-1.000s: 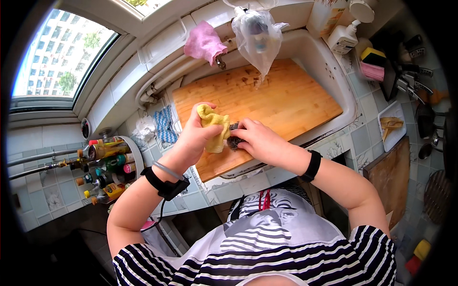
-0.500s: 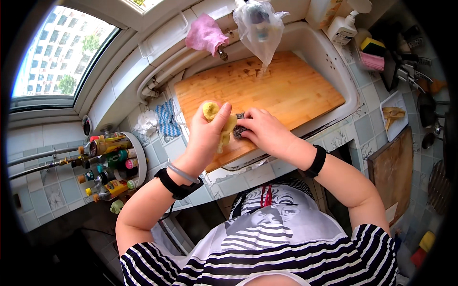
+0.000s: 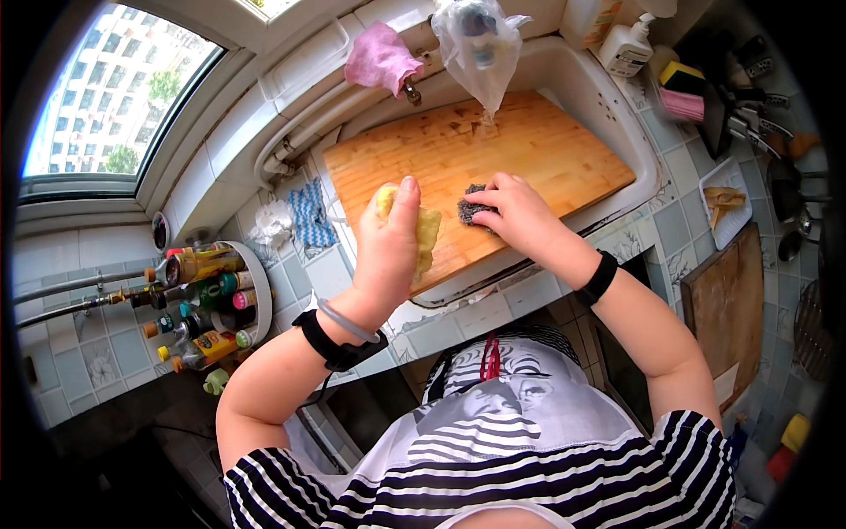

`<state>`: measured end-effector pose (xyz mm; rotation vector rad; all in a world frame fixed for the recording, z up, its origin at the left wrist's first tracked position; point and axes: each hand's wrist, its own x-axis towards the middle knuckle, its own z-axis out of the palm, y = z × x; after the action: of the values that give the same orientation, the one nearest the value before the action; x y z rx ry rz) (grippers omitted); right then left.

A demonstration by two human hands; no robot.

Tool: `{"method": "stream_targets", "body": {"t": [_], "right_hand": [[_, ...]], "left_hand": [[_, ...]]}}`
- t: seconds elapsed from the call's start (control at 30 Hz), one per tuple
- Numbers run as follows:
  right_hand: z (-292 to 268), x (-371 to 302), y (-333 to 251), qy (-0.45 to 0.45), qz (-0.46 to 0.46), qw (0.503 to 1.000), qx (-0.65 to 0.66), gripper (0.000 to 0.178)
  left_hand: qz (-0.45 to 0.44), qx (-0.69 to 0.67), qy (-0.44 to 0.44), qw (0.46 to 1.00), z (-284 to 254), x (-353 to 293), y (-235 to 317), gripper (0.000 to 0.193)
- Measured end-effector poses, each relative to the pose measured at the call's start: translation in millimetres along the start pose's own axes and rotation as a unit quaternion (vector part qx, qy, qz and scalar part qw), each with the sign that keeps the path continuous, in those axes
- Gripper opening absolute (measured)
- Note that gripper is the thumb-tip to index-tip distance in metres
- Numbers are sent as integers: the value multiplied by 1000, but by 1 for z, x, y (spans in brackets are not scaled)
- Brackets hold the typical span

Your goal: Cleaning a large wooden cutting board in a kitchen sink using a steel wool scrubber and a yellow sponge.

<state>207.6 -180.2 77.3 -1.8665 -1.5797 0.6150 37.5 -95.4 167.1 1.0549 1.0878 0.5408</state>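
A large wooden cutting board (image 3: 529,159) lies slantwise across the white sink. Over its left part, my left hand (image 3: 385,242) is closed around a soft yellow cloth (image 3: 428,236), which pokes out above the fist and beside the palm. To the right, my right hand (image 3: 520,212) pinches a dark grey steel wool scrubber (image 3: 467,207) against the board or just above it; the contact is hidden. Dark blotches mark the board's far edge.
A pink cloth (image 3: 382,57) covers the faucet, and a clear plastic bag (image 3: 480,44) hangs over the sink (image 3: 648,167). Bottles (image 3: 207,291) fill a rack at left. A blue-white cloth (image 3: 310,218) lies beside the board. A pump bottle (image 3: 627,48) and sponge (image 3: 683,79) stand at right.
My right hand has moved right with the steel wool, away from my left hand. The left hand has turned slightly, and the yellow cloth now hangs to its right.
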Motion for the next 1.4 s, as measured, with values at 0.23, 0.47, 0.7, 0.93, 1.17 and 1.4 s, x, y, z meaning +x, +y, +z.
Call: {"method": "stream_targets", "body": {"t": [0.23,0.47,0.7,0.93,1.17,1.4], "right_hand": [[32,1,-62,-46,-66,995,51,24],[-6,-16,8,-20,24,999,36,30],[-3,-21,9,-5,19,998,62,30],[-9,-19,14,-35,27,997,69,29],[-9,-18,12,-25,17,996,82,28],[-11,-18,12,-39,36,995,90,29]], "left_hand": [[12,51,14,999,0,27,13,28],[-127,164,-115,972,36,131,5,26],[-212,159,-166,950,80,200,-30,31],[-197,16,-207,958,92,239,-54,27],[-238,-10,-240,941,94,255,-57,26],[-241,16,-224,944,107,241,-54,27]]}}
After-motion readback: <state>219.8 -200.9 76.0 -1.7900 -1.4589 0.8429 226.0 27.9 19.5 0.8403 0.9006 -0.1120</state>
